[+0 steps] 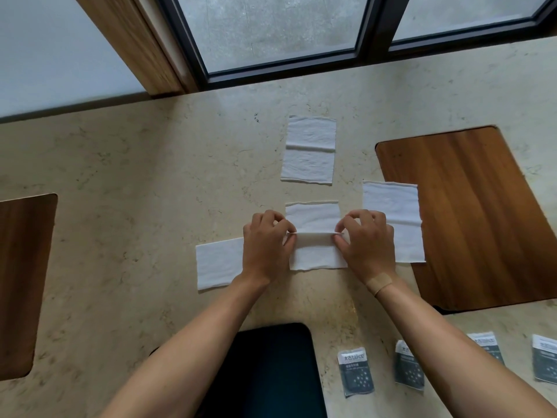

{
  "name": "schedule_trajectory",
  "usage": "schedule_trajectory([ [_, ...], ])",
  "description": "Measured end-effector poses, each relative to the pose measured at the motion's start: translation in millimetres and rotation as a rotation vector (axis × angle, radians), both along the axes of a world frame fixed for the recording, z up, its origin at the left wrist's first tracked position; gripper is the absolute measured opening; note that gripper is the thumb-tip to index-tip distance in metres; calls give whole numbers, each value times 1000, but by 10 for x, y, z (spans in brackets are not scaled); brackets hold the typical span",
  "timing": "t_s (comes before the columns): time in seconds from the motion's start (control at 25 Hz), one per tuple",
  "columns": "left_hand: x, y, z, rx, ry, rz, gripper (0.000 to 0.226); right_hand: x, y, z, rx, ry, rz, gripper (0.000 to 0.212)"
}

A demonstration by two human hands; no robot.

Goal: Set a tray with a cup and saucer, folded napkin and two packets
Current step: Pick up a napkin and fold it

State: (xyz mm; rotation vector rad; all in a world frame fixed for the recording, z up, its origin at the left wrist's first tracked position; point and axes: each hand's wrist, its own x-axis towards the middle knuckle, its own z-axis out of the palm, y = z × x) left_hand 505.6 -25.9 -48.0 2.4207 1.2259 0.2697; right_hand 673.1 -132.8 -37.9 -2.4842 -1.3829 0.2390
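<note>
A white napkin lies on the stone counter in front of me, raised into a fold across its middle. My left hand pinches the fold's left end and my right hand pinches its right end. A wooden tray sits at the right. Several grey packets lie at the near right, one of them beside my right forearm, which partly hides another. No cup or saucer is in view.
Three other white napkins lie around: one farther back, one at the left, one overlapping the tray's left edge. A dark tray sits near me and another wooden tray at far left. A window frame borders the counter.
</note>
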Motion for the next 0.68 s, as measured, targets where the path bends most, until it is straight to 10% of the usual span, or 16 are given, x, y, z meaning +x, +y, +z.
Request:
schedule_trajectory([
  [0.68,-366,41,525,-447,-369,121,14,-258,-97,405,108,810,-97,9],
])
